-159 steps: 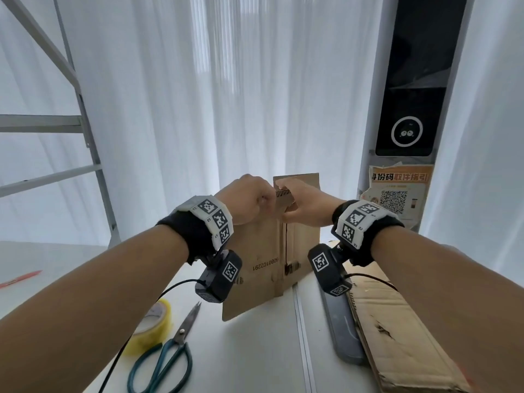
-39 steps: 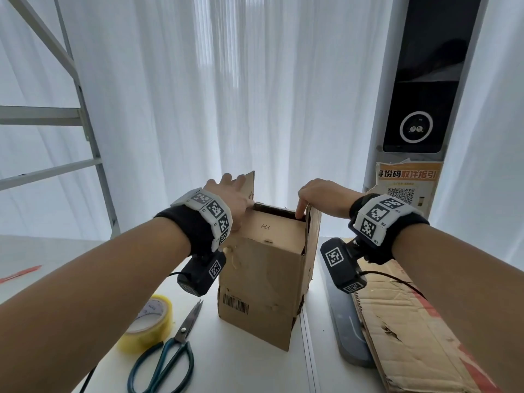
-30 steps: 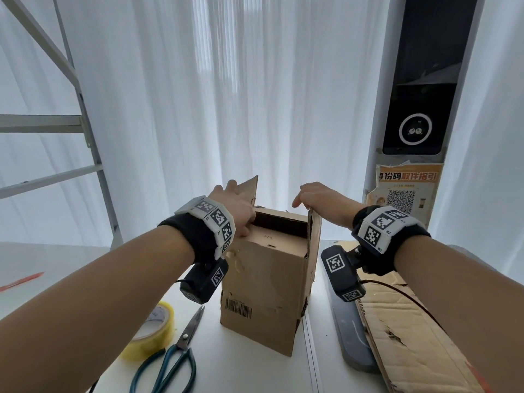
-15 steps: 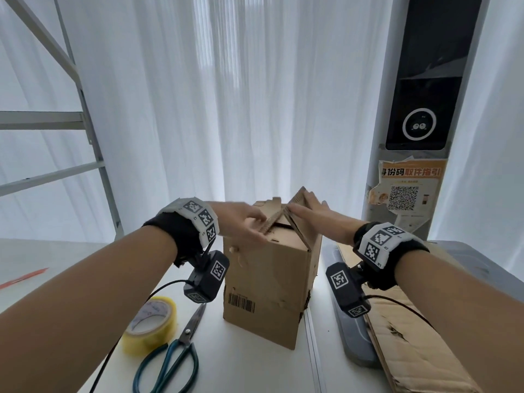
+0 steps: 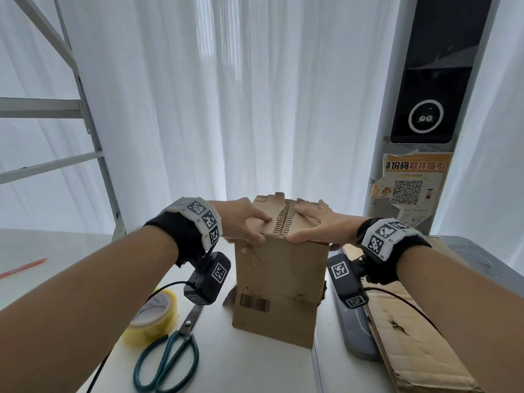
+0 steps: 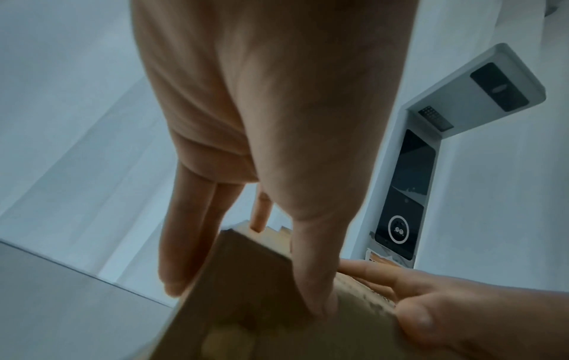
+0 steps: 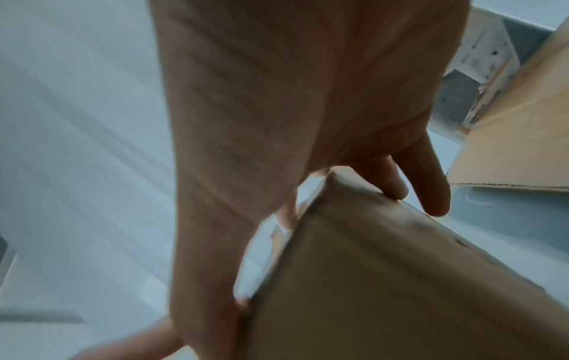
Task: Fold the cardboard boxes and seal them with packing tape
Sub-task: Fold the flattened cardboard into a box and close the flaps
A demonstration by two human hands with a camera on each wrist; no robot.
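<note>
A worn brown cardboard box stands upright on the white table, straight ahead. Its two top flaps lie flat and meet at a ragged middle seam. My left hand presses the left flap with straight fingers and its thumb on the front edge. My right hand presses the right flap the same way, fingers spread. In the left wrist view the left hand lies over the box. The right wrist view shows the right hand on the box's top corner. A yellow tape roll lies at the front left.
Green-handled scissors lie beside the tape. A flattened cardboard sheet rests on a dark grey slab to the right of the box. A grey metal frame stands at the back left, and a kiosk pillar at the back right.
The flat cardboard was opened into an upright box. Half a second ago the top flaps stood tented; now both hands have pushed them down flat and together.
</note>
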